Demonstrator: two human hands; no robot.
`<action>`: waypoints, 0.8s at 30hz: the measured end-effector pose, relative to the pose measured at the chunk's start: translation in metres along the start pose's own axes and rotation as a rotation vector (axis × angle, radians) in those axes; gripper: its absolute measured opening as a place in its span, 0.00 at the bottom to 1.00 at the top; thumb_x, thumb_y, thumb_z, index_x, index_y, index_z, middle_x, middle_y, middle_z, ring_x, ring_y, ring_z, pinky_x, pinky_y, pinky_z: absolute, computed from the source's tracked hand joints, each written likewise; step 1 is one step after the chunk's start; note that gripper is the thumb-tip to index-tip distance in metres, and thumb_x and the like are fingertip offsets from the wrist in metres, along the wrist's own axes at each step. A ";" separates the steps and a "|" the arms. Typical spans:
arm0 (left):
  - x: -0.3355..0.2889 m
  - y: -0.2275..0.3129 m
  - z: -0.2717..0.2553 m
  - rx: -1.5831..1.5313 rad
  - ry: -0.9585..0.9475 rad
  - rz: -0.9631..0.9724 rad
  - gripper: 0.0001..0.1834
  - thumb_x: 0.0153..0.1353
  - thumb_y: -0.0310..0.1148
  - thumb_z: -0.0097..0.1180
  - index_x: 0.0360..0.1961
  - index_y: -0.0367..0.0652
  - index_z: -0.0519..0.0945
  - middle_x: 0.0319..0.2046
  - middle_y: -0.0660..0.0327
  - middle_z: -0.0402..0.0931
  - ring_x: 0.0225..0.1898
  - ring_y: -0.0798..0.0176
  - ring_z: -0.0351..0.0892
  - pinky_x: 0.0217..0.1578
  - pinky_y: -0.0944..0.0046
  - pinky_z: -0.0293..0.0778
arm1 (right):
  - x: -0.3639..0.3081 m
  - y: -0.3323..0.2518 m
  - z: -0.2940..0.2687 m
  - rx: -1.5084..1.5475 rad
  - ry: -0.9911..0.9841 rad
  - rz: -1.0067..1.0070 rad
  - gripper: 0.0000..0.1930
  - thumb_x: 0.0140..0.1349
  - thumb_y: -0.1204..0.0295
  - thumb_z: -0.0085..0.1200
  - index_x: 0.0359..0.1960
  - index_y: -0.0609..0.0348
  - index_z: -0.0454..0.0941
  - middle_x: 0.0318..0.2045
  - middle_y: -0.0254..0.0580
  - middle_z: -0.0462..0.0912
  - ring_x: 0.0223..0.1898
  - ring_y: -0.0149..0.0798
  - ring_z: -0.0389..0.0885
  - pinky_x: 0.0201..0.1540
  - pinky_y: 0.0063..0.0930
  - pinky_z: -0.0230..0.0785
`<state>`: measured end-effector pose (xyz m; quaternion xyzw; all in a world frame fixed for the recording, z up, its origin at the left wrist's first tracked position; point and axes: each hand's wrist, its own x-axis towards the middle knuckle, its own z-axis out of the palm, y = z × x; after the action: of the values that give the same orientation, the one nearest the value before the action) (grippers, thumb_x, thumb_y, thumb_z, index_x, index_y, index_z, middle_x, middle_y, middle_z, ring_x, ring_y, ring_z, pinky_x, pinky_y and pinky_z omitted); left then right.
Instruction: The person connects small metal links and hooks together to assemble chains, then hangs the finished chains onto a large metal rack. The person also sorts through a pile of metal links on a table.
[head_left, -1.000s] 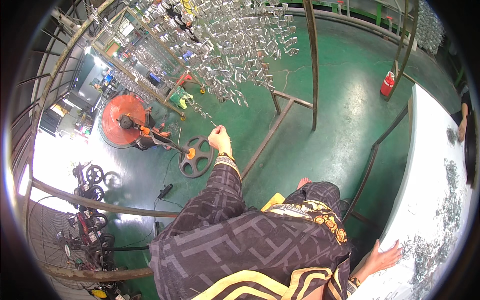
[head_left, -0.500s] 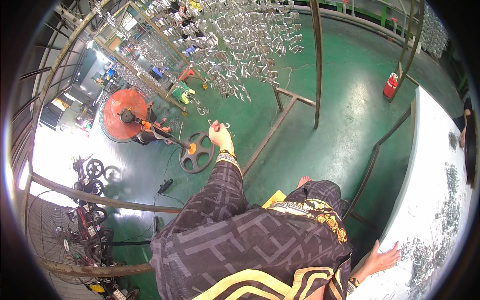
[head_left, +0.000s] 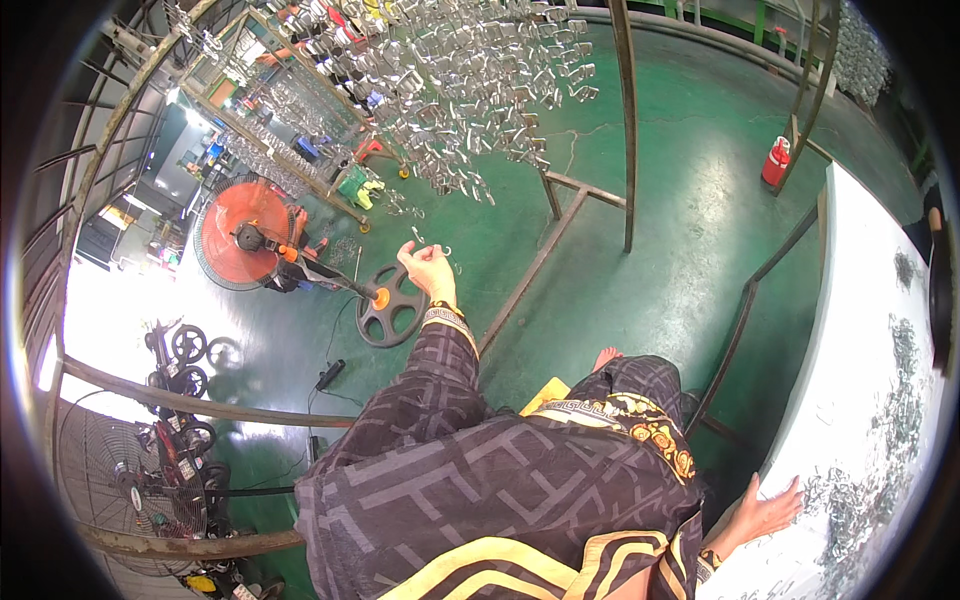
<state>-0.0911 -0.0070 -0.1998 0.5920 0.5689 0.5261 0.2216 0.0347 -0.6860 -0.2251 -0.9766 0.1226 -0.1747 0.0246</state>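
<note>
Floor (head_left: 690,240) first, since it's the biggest thing on my feed: green, shiny, running across the middle. Next is the surface (head_left: 815,430), white, curving down the right side thanks to the fisheye. Then the hanging parts (head_left: 480,80), a big bunch of silvery metal pieces strung up at top centre. Left of those I've got a fan (head_left: 240,235) with orange blades, its pole slanting down to a round dark base (head_left: 393,305) on the floor. Some bikes (head_left: 180,440) are lined up at the far left, partly behind the mesh of another fan (head_left: 135,490). Red extinguisher (head_left: 776,163) is up near the top right, just beside a brown post.

Now the hands. My right hand (head_left: 765,515) lies on the near edge of the surface, fingers spread, grip wide, nothing in it that I can see. Left hand (head_left: 428,272) is reached out in front, well above the floor, grip narrow, thumb and fingers pinched around a small silvery hook (head_left: 447,250) whose curve pokes out past the fingers. Another bit of bent wire (head_left: 418,236) shows right by the fingertips; can't tell if it's held too. Smallest of all, loose metal bits (head_left: 840,500) are scattered over the surface, the nearest just beside my right fingers.
</note>
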 end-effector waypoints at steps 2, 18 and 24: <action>-0.001 0.005 -0.005 0.034 -0.033 0.033 0.32 0.51 0.20 0.65 0.56 0.43 0.63 0.28 0.59 0.81 0.32 0.62 0.81 0.38 0.62 0.75 | 0.000 -0.001 0.000 0.014 0.007 -0.014 0.43 0.51 0.50 0.66 0.69 0.41 0.60 0.70 0.51 0.58 0.72 0.59 0.50 0.68 0.64 0.43; -0.002 0.018 -0.010 -0.040 -0.156 0.089 0.45 0.50 0.22 0.67 0.65 0.44 0.53 0.28 0.57 0.81 0.29 0.63 0.80 0.38 0.64 0.75 | -0.003 -0.003 0.000 0.039 0.059 -0.032 0.45 0.50 0.50 0.67 0.70 0.39 0.59 0.70 0.49 0.58 0.72 0.56 0.50 0.70 0.60 0.41; -0.008 0.030 0.004 -0.056 -0.211 0.152 0.40 0.52 0.22 0.64 0.63 0.44 0.55 0.29 0.58 0.82 0.31 0.62 0.81 0.39 0.63 0.76 | -0.007 -0.008 -0.010 0.059 0.070 -0.018 0.46 0.48 0.53 0.69 0.70 0.42 0.59 0.69 0.51 0.60 0.71 0.57 0.52 0.69 0.61 0.44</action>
<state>-0.0728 -0.0202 -0.1781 0.6791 0.4811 0.4919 0.2559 0.0269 -0.6762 -0.2168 -0.9698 0.1095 -0.2126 0.0476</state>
